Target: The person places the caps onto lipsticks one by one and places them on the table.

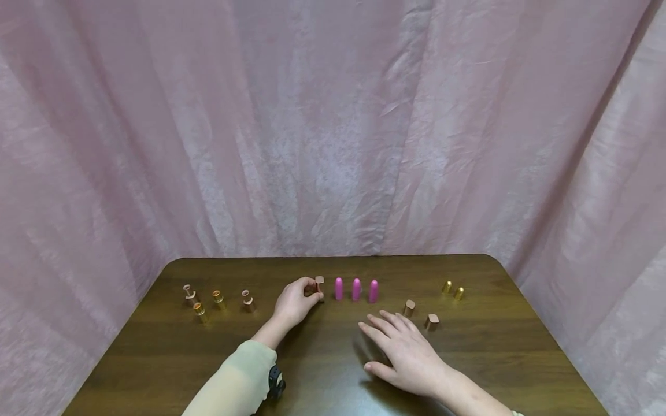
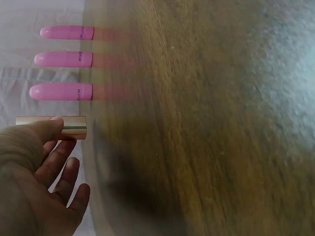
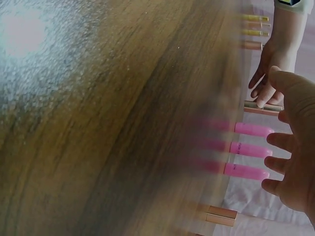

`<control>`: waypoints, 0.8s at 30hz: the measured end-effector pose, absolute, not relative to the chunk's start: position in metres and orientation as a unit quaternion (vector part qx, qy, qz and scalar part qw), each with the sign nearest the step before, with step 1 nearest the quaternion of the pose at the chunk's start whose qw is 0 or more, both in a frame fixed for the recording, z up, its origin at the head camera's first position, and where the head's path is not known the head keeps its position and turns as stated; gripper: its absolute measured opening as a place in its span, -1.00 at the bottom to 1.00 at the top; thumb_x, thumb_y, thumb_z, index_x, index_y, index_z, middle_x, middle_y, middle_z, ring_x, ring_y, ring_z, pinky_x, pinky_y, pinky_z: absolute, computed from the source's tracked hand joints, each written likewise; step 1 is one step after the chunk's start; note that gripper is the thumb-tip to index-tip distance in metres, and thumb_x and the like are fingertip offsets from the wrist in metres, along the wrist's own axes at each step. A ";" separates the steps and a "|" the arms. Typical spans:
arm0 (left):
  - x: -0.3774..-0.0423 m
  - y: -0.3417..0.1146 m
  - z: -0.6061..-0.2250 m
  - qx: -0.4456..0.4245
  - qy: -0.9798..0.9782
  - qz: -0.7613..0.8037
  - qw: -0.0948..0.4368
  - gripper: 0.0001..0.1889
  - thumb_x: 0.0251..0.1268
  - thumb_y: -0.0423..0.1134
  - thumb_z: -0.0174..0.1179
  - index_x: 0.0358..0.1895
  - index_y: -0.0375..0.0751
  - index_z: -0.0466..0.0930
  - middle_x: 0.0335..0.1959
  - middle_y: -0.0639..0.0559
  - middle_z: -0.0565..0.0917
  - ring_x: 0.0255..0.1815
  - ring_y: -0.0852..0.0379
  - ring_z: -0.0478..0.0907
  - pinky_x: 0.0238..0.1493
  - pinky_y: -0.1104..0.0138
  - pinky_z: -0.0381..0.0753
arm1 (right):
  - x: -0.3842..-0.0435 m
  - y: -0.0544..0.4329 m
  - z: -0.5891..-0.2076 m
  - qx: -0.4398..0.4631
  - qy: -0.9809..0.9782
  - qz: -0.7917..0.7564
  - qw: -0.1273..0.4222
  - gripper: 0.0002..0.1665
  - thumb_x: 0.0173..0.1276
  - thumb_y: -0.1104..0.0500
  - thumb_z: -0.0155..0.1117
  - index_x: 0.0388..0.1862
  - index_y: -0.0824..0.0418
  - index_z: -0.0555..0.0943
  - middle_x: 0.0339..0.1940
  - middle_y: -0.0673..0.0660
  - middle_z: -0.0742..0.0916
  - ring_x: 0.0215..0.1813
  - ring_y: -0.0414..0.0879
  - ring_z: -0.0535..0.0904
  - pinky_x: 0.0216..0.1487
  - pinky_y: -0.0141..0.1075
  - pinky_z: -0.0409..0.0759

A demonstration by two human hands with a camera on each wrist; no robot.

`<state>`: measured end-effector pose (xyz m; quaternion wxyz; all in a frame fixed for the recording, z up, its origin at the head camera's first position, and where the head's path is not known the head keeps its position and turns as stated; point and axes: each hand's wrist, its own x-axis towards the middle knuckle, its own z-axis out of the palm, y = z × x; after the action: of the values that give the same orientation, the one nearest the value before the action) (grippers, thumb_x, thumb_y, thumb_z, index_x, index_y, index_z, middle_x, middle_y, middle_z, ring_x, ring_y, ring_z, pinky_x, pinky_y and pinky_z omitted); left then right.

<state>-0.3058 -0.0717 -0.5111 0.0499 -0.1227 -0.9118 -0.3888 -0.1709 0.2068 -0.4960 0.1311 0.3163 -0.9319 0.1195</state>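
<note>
Head view: a lipstick (image 1: 319, 281) is pinched upright by the left hand (image 1: 295, 301), thumb against fingers, just beside the row of pink tubes (image 1: 356, 290), likely for a steady, in-line stand. Right hand (image 1: 408, 355) is held spread, nothing gripped, caps (image 1: 409, 308) near its fingertips. Table (image 1: 333, 267) far edge is near; more room is offered frontward.

Between my left fingers (image 2: 67, 180) is a lipstick (image 1: 319, 281); three tubes (image 1: 356, 290) stand right of them, four bases (image 1: 219, 300) left. Right of my right fingers (image 1: 382, 326) stand two caps (image 1: 432, 322), two more farther right.
</note>
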 end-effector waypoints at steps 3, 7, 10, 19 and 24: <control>-0.307 -0.071 -0.515 -0.122 -0.913 -0.387 0.047 -0.86 0.31 -0.23 0.41 -0.13 -0.08 0.69 -0.18 0.12 0.75 -0.07 0.07 0.68 0.03 0.07 0.60 | -0.170 0.207 -0.498 0.321 -0.930 0.112 0.140 -0.10 0.32 -0.31 0.36 0.53 0.03 0.42 0.50 0.08 0.49 0.52 0.16 0.31 0.45 0.19 0.24; -0.309 -0.070 -0.517 -0.126 -0.915 -0.381 0.042 -0.87 0.32 -0.23 0.40 -0.13 -0.07 0.69 -0.18 0.13 0.75 -0.07 0.07 0.67 0.03 0.07 0.60 | -0.170 0.209 -0.499 0.325 -0.929 0.099 0.149 -0.08 0.31 -0.32 0.37 0.54 0.04 0.41 0.50 0.10 0.49 0.52 0.18 0.32 0.45 0.18 0.24; -0.309 -0.070 -0.519 -0.127 -0.915 -0.380 0.042 -0.87 0.31 -0.23 0.41 -0.13 -0.08 0.70 -0.18 0.13 0.75 -0.08 0.07 0.67 0.03 0.07 0.60 | -0.170 0.210 -0.499 0.323 -0.930 0.093 0.146 -0.07 0.30 -0.32 0.37 0.54 0.04 0.40 0.51 0.12 0.48 0.52 0.19 0.31 0.45 0.19 0.24; -0.305 -0.077 -0.518 -0.140 -0.933 -0.329 0.048 -0.63 0.31 -0.08 0.40 0.14 -0.08 0.67 0.06 0.01 0.71 0.14 -0.12 0.56 0.19 -0.02 0.49 | -0.170 0.213 -0.501 0.321 -0.932 0.095 0.141 -0.06 0.30 -0.31 0.38 0.56 0.03 0.38 0.51 0.12 0.47 0.53 0.19 0.29 0.43 0.21 0.25; -0.296 -0.087 -0.510 -0.168 -0.950 -0.258 0.059 -0.37 0.35 0.07 0.35 0.41 -0.11 0.51 0.29 -0.10 0.59 0.34 -0.24 0.44 0.33 -0.14 0.36 | -0.170 0.216 -0.501 0.317 -0.932 0.102 0.144 -0.07 0.30 -0.30 0.39 0.56 0.03 0.39 0.50 0.14 0.49 0.53 0.20 0.29 0.43 0.23 0.24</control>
<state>-0.2965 -0.0870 -0.5100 0.0585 -0.1685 -0.9496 -0.2578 -0.1695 0.2161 -0.5008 0.1436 0.3169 -0.9320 0.1017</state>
